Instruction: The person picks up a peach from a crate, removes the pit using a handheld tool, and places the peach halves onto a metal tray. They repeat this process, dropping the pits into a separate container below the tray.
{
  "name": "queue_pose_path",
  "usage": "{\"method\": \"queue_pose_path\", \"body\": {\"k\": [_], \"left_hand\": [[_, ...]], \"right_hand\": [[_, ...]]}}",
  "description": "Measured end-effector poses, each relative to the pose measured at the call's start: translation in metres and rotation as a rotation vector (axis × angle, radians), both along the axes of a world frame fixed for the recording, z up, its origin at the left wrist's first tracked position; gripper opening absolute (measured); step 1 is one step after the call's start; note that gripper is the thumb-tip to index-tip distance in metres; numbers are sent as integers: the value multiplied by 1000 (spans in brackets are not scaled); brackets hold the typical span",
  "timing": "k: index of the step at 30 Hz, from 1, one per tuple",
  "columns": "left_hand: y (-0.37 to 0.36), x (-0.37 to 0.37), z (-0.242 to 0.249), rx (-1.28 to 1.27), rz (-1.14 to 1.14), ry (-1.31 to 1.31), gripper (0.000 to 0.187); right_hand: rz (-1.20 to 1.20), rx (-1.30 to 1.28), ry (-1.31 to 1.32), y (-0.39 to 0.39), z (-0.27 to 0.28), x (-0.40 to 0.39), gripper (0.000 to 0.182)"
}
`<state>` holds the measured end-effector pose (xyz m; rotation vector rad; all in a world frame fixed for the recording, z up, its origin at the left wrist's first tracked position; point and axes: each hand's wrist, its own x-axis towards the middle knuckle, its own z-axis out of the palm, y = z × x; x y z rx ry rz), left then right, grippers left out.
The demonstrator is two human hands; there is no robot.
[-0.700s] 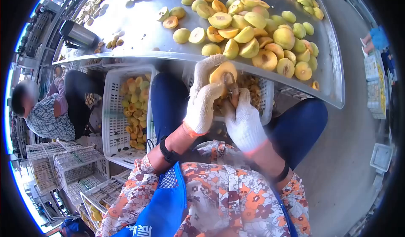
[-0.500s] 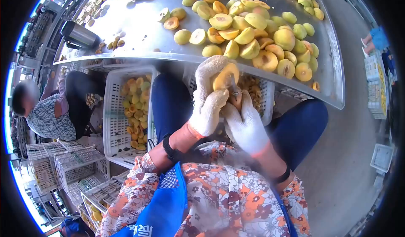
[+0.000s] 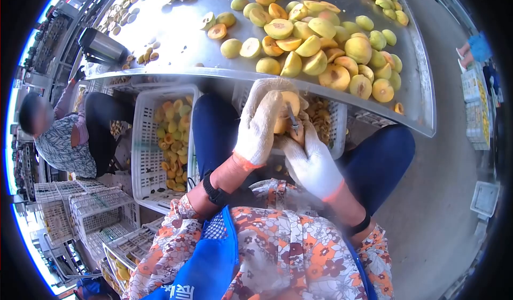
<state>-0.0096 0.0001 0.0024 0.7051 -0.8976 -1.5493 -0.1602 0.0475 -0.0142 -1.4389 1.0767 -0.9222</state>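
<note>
Steel table (image 3: 176,38), broad, loaded with whole and halved yellow fruit (image 3: 320,38). White crate (image 3: 140,139) below at left, holding halves; second crate (image 3: 335,134) under the hands. Left hand (image 3: 261,121), gloved, fingers curled tight around a fruit half (image 3: 288,107) just below the table edge. Right hand (image 3: 312,158), gloved, clenched on a small tool (image 3: 293,117), its tip set in the half.

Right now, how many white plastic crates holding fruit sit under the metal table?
2: one crate of fruit left of the knees, another crate between them below the hands. Stacked crates lower left look mostly empty; more may be hidden.
</note>
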Motion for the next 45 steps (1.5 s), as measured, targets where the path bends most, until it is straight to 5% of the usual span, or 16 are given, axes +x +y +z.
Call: {"method": "queue_pose_path", "body": {"k": [5, 7, 12, 14, 15, 17, 18, 20, 21, 23, 27, 29, 31, 36, 40, 45], "left_hand": [[11, -9, 0, -130, 67, -62, 30], [7, -12, -6, -245, 108, -156, 30], [-3, -3, -16, -566, 175, -481, 34], [-4, 1, -14, -565, 147, -508, 36], [-6, 3, -17, -616, 169, -548, 37], [-10, 5, -24, -716, 212, -626, 39], [-11, 5, -22, -763, 226, -655, 40], [-12, 3, -16, -858, 259, -715, 41], [-14, 6, -11, -918, 222, -774, 41], [-16, 10, -13, -793, 117, -725, 42], [-11, 9, 0, -459, 32, -676, 41], [-7, -1, 5, -326, 137, -646, 37], [-6, 1, 3, -302, 145, -705, 34], [-5, 11, -4, -362, 74, -664, 27], [-4, 7, -7, -167, 35, -439, 28], [-2, 9, -16, -264, 47, -522, 27]], "right_hand": [[36, -255, 106, 4, 5, -7, 34], [3, -4, -88, 6, 1, -4, 34], [104, -626, 370, -3, -15, -16, 36], [29, -424, 158, -3, -7, -14, 38], [-24, -41, -91, 2, 0, -8, 38], [-36, -94, -65, 0, -7, -8, 38], [7, -530, 213, -9, -16, -9, 39], [55, -444, 146, -10, -23, -13, 39], [54, 80, -193, -4, -2, -11, 39], [74, 578, -464, -1, 7, -10, 37], [36, 76, -141, -6, -30, -5, 25], [-19, 112, -173, -2, -39, -5, 19], [-51, 613, -439, -3, 0, -1, 15], [142, 520, -266, 3, 7, -5, 14], [33, 511, -390, 10, -2, 7, 17], [106, 736, -555, 7, 18, -2, 17]]}}
